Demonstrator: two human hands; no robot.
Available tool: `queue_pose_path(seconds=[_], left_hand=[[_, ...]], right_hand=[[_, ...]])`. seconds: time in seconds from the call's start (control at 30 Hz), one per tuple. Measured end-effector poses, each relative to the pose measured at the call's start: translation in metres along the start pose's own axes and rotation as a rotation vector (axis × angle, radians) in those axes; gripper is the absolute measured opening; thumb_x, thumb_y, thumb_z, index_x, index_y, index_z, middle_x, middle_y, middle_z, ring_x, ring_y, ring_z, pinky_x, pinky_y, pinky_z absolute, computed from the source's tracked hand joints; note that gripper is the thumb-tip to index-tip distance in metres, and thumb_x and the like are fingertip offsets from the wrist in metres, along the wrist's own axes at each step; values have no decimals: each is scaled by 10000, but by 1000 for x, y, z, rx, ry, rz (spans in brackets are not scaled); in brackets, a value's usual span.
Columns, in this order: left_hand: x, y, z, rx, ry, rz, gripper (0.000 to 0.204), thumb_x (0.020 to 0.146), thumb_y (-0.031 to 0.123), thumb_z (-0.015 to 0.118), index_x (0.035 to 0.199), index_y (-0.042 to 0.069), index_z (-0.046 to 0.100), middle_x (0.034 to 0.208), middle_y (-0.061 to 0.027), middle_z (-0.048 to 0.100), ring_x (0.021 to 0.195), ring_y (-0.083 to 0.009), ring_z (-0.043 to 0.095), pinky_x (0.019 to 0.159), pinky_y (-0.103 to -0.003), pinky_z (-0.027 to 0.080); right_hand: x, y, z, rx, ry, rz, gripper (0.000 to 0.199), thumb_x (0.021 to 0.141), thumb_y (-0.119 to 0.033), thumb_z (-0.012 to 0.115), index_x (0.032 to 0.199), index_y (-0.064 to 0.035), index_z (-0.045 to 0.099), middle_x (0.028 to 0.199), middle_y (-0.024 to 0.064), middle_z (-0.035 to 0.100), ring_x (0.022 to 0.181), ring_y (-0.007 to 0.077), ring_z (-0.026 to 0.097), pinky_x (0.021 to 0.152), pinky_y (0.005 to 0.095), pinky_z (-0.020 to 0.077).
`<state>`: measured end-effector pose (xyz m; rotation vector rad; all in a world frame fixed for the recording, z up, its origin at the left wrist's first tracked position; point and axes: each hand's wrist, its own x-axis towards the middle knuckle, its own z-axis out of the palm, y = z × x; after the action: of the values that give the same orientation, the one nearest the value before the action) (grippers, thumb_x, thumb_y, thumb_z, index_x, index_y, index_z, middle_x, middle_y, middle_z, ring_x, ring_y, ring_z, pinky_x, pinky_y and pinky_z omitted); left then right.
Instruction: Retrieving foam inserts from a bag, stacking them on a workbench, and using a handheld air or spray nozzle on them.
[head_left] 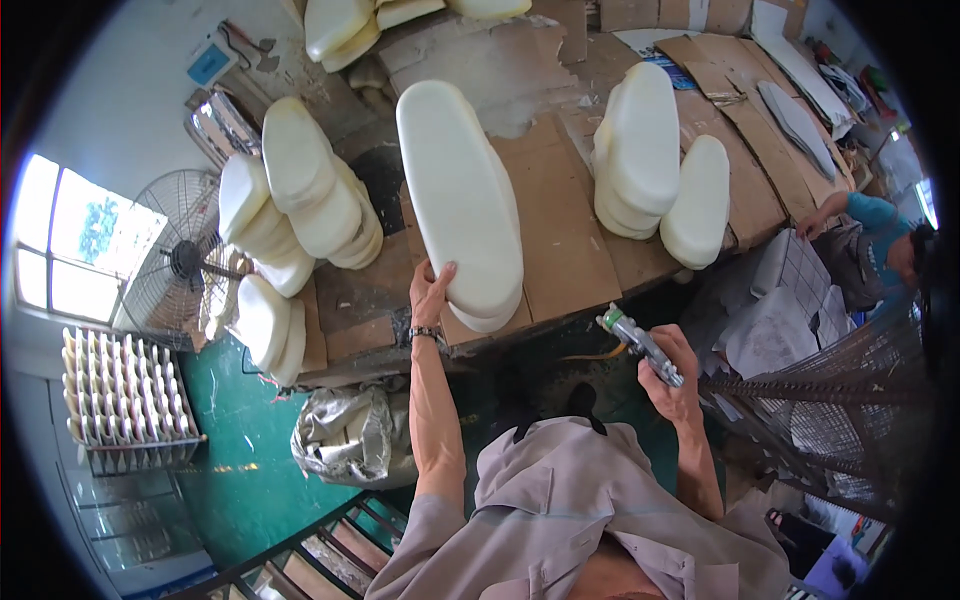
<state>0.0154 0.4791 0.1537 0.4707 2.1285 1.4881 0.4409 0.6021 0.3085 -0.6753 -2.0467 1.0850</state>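
Two curled hands (430, 295) (673, 375) on pad (460, 185), sprayer (643, 345)

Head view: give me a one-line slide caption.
Left hand touching the edge of a pale pad on a cardboard-covered table, right hand gripping a gun-shaped metal tool.

To our left we have a round wire-caged fan (184, 258) in front of a bright window (85, 235), and a box with a blue panel (208, 66) on the wall above. Below the fan we see a rack (143, 458) bearing rows of pale upright pieces (125, 388) on the green floor (235, 410). A crumpled pale sack (338, 435) lies near the table's underside. At our right we find a co-worker in a teal top (878, 218).
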Motion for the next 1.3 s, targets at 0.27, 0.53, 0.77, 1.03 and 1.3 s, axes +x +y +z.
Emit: queue_pose_path(seconds=[0.27, 0.53, 0.77, 1.03, 1.3], left_hand=[[6, 6, 13, -3, 76, 0, 950, 755, 532, 855, 1383, -78, 488, 1080, -116, 671, 920, -196, 642, 787, -317, 543], [-30, 6, 21, 287, 149, 63, 983, 667, 457, 893, 1442, 17, 479, 1282, -186, 507, 1169, -341, 554, 988, -434, 473], [-41, 4, 23, 189, 212, 38, 950, 714, 471, 868, 1450, 17, 477, 1258, -185, 506, 1124, -338, 564, 966, -444, 477], [-33, 0, 26, 186, 192, 63, 921, 746, 423, 873, 1461, 7, 468, 1202, -155, 490, 1055, -289, 574, 922, -418, 506], [-39, -10, 25, 132, 193, 81, 914, 700, 364, 903, 1443, 24, 494, 1189, -142, 504, 1029, -275, 574, 901, -410, 511]], right_hand=[[-18, -82, -4, 324, -20, 260, 582, 853, 46, 577, 1429, 2, 502, 1033, 85, 642, 851, 100, 611, 698, 212, 490], [1, -113, 7, 29, -97, 75, 539, 919, -28, 669, 1429, 37, 507, 988, 124, 631, 815, 184, 616, 764, 294, 505], [17, -129, 17, 84, -104, 7, 561, 901, -37, 690, 1424, 61, 511, 973, 120, 669, 836, 181, 659, 784, 283, 524], [31, -129, 14, -6, -92, -70, 524, 895, -55, 708, 1368, 96, 539, 930, 134, 647, 789, 188, 644, 718, 281, 513], [22, -125, 5, -88, -24, -139, 510, 859, -34, 722, 1321, 114, 567, 894, 150, 648, 733, 199, 626, 679, 287, 506]])
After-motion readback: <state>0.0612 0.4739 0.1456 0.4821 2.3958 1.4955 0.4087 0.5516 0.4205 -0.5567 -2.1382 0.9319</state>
